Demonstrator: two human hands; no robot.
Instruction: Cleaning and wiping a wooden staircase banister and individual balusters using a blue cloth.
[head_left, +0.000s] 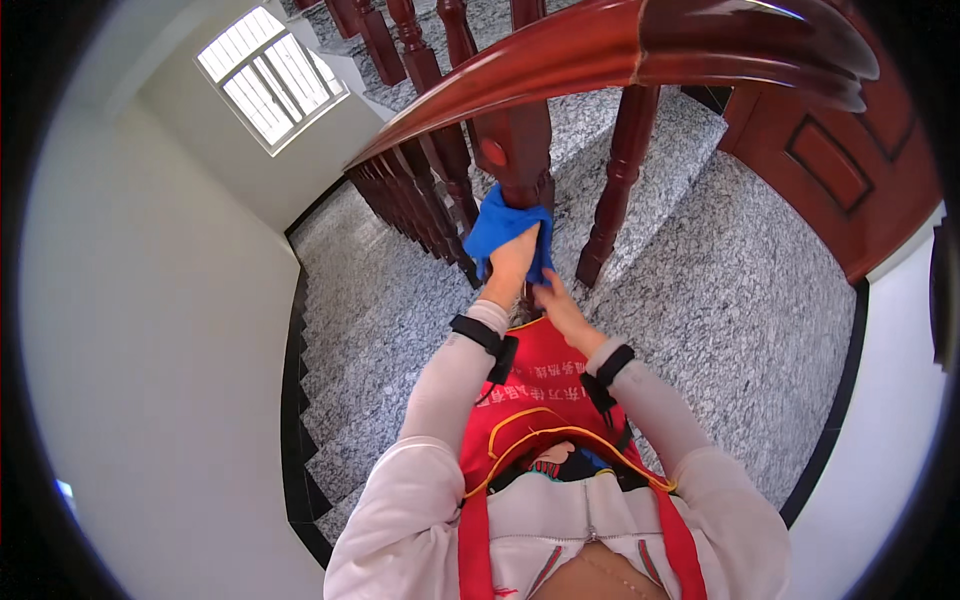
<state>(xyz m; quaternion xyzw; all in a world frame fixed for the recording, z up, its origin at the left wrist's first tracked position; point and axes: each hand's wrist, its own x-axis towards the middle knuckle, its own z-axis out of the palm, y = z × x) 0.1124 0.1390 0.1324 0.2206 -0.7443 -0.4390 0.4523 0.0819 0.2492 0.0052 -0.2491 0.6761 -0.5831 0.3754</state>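
A blue cloth (504, 225) is wrapped partly around the dark red wooden newel post (517, 142), below its square block. My left hand (516, 251) presses the cloth against the post, its fingers mostly hidden behind the fabric. Lower and to the right, my right hand (561, 306) reaches to the same post near the hanging lower edge of the cloth. Its fingertips are slightly blurred, so whether they grip the post or the cloth is unclear. Above both hands curves the glossy wooden handrail (540, 67).
Turned balusters (622, 180) line the granite stairs (375, 300), which descend at the left and rise behind the railing. A granite landing (742, 300) reaches a red-brown panelled door (832, 165). A barred window (271, 79) is in the left wall. My red apron (540, 375) bears writing.
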